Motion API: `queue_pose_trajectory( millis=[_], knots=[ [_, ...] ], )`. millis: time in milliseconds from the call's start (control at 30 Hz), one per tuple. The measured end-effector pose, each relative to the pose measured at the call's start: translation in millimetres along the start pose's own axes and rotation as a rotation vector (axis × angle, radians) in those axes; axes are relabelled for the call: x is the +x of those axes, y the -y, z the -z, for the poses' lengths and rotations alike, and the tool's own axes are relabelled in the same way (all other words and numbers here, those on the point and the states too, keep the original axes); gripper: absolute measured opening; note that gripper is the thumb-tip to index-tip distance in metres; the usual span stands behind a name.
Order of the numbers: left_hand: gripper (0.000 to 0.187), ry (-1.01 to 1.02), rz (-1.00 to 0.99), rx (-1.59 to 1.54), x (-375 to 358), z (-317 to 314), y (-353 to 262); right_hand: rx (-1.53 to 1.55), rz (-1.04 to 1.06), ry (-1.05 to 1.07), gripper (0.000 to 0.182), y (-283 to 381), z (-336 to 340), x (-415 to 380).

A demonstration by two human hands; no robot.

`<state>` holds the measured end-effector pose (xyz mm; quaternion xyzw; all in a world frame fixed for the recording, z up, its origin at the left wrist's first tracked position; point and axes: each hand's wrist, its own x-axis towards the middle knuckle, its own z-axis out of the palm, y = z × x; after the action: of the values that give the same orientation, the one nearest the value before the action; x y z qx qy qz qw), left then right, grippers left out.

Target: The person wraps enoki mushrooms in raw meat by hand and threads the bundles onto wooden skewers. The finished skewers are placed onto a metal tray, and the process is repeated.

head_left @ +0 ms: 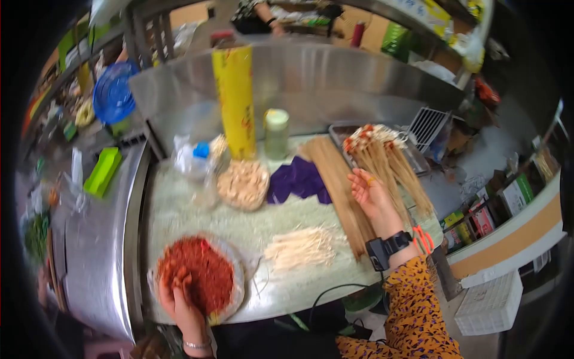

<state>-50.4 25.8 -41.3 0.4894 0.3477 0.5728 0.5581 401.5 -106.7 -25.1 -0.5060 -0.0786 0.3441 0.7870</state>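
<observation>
At the lower left, my left hand [186, 314] reaches into a bowl lined with plastic [240, 281], full of red, wet-looking seasoned meat [209, 272]. Its fingers are closed around a clump of that meat, and the fingertips are partly buried. My right hand [373, 197] hovers over the long bundle of bare bamboo skewers [338, 185], palm turned up, fingers loosely curled and apart, with nothing visible in them. Loaded skewers [382, 149] lie beyond it on a metal tray [341, 131], their far ends carrying pale and red pieces. Thin white enoki-like strands [302, 248] lie between my hands.
Behind are a bowl of pale pieces [242, 184], a purple cloth [299, 180], a capped jar [277, 134] and an upright yellow roll [235, 102]. A metal splash panel [335, 78] borders the back. A white crate [490, 305] stands at lower right. Another person's arm [266, 15] shows beyond.
</observation>
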Motion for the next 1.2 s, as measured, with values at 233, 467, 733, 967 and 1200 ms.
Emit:
queue_pose_trajectory(
  millis=[233, 467, 733, 967, 1200],
  knots=[
    [0.032, 0.021, -0.036, -0.040, 0.8, -1.0, -0.6, -0.929, 0.194, 0.582, 0.016, -27.0, -93.1, -72.3],
    [0.032, 0.060, -0.048, 0.005, 1.6, 2.3, -0.2, -1.733, 0.517, 0.776, 0.018, -89.7, -118.3, -59.0],
    [0.032, 0.058, -0.025, 0.000, 0.9, 1.7, -3.2, -1.508, 0.318, 0.661, 0.017, -66.9, -121.7, -53.3],
    [0.031, 0.068, -0.010, -0.014, 2.0, 1.8, -3.6, -1.324, 0.379, 0.590, 0.011, -5.2, -101.2, -44.1],
    [0.032, 0.044, 0.006, -0.003, 0.7, 0.0, -4.0, -1.130, 0.565, 0.265, 0.010, 58.0, -103.5, -75.2]
  ],
)
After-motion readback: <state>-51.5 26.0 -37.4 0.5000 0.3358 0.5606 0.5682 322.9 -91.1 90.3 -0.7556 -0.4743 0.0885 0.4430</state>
